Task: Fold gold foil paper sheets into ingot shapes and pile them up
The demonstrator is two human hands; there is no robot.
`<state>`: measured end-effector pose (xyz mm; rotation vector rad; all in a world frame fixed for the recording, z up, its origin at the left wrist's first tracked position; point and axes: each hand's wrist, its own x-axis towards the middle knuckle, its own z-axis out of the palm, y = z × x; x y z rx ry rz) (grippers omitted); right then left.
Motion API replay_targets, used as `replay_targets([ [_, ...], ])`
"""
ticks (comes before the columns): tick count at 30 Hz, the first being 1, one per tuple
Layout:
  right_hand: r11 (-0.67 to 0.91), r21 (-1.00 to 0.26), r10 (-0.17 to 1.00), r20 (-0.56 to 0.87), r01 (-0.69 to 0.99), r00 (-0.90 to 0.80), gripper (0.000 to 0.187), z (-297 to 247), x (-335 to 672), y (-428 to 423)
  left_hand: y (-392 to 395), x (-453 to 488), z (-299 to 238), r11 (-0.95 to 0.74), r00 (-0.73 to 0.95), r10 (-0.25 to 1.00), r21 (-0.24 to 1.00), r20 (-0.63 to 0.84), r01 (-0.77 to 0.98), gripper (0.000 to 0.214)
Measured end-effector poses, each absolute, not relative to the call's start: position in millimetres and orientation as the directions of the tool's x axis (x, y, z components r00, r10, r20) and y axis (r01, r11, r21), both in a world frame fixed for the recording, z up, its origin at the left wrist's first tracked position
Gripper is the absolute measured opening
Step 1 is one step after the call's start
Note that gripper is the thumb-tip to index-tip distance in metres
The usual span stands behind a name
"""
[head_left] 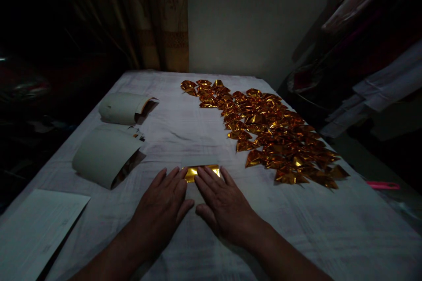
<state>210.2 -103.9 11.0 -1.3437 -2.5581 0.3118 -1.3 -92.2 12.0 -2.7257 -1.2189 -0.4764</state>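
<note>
Both hands lie palm down on the cloth-covered surface [231, 246], side by side and nearly touching. The left hand [163, 206] and the right hand [221, 205] have their fingers [211, 180] stretched out flat, gripping nothing, with the tips resting on a gold foil sheet [201, 171] at the near middle of the surface. To the right a wide spread of folded gold pieces [273, 134] runs toward the far edge. To the left lie two curled paper stacks [105, 153], and a flat white sheet [36, 224] sits at the near left corner.
</note>
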Motion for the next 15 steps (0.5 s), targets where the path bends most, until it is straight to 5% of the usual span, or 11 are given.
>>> replay_targets([
  [6, 0.366, -0.273, 0.928, 0.038, 0.889, -0.371, 0.066, 6.8, 214.5, -102.2, -98.9, -2.5, 6.7, -0.635, 0.611, 0.725, -0.037, 0.316, 0.772, 0.040],
  [15, 0.361, -0.270, 0.931, 0.044, 0.893, -0.363, 0.064, 5.2, 218.5, -102.4, -108.5, -14.8, 10.2, -0.613, 0.612, 0.761, -0.069, 0.217, 0.787, 0.056],
])
